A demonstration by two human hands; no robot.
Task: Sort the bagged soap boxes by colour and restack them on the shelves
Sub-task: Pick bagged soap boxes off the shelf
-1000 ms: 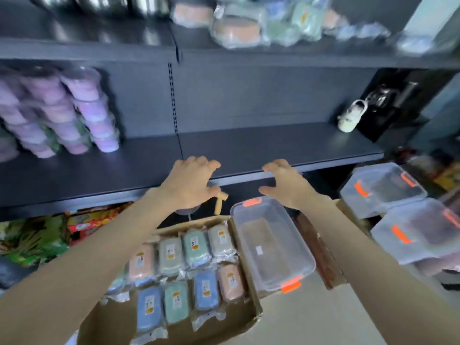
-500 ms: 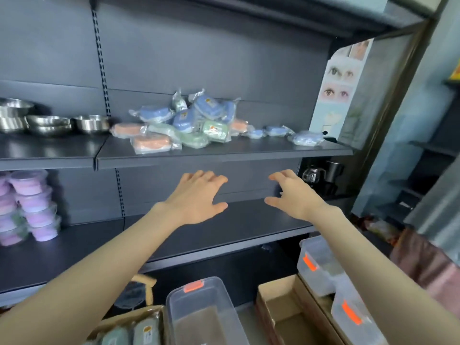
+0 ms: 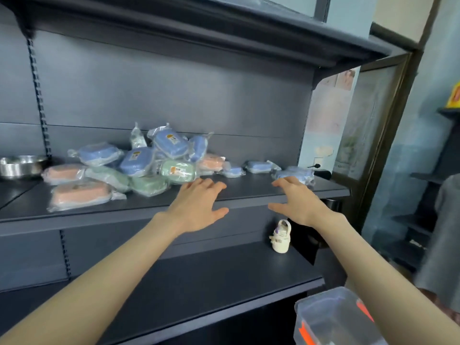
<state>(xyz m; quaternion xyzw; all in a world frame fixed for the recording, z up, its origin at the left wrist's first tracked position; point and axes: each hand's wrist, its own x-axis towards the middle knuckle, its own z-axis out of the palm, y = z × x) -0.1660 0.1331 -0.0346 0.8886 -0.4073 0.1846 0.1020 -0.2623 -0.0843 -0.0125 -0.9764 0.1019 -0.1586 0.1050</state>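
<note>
A loose heap of bagged soap boxes lies on the upper dark shelf [image 3: 249,195]: blue ones [image 3: 135,160] on top, green ones [image 3: 176,170] in the middle, orange ones [image 3: 79,192] at the front left. More blue bags [image 3: 258,166] lie singly to the right. My left hand [image 3: 196,207] is raised with fingers spread, its fingertips just short of the green bag, holding nothing. My right hand [image 3: 296,200] is also spread and empty, its fingertips close to a blue bag [image 3: 295,174] near the shelf's right end.
A steel bowl [image 3: 21,165] sits at the upper shelf's left. A small cream bottle-shaped object [image 3: 280,236] stands on the lower shelf [image 3: 199,282]. A clear plastic bin with orange clips [image 3: 333,319] is at bottom right. Another shelf overhangs above.
My view has swung up from the floor boxes to the upper shelf. Both hands have risen, staying spread and empty, and now reach the soap heap's level.
</note>
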